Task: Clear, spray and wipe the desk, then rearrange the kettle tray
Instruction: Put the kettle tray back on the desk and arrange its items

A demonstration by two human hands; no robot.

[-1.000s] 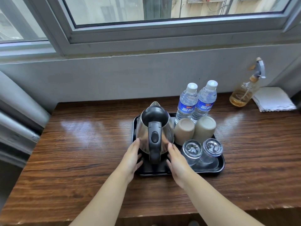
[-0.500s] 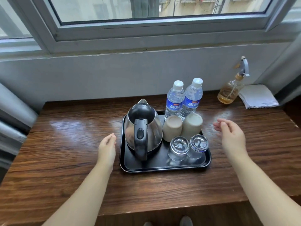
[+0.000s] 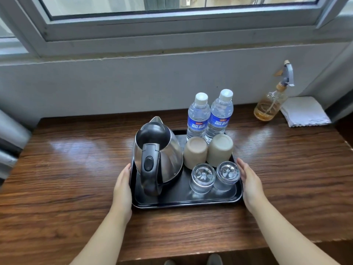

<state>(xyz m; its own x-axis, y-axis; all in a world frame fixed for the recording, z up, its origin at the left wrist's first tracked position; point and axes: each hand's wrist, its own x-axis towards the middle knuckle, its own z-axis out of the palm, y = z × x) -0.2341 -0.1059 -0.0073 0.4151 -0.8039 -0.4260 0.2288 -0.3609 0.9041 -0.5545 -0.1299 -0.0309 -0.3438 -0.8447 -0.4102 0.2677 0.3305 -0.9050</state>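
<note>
A black tray (image 3: 183, 204) rests mid-desk. On it stand a steel kettle (image 3: 162, 150) with a black handle, two upturned beige cups (image 3: 194, 152) and two upturned glasses (image 3: 202, 176). Two water bottles (image 3: 198, 115) stand at the tray's back right corner. My left hand (image 3: 123, 186) lies flat against the tray's left rim. My right hand (image 3: 250, 182) is flat against the right rim. The fingers of both are straight, not curled around the rim. A spray bottle (image 3: 269, 106) with amber liquid and a folded white cloth (image 3: 303, 113) sit at the back right.
The wooden desk (image 3: 66, 169) runs along a grey wall under a window. Its front edge is close to my body, and its right edge lies past the cloth. A curtain or radiator edge shows at the far left.
My hands left the kettle's sides, spread apart, then came in to the tray's left and right rims. The camera moved closer over the tray.
</note>
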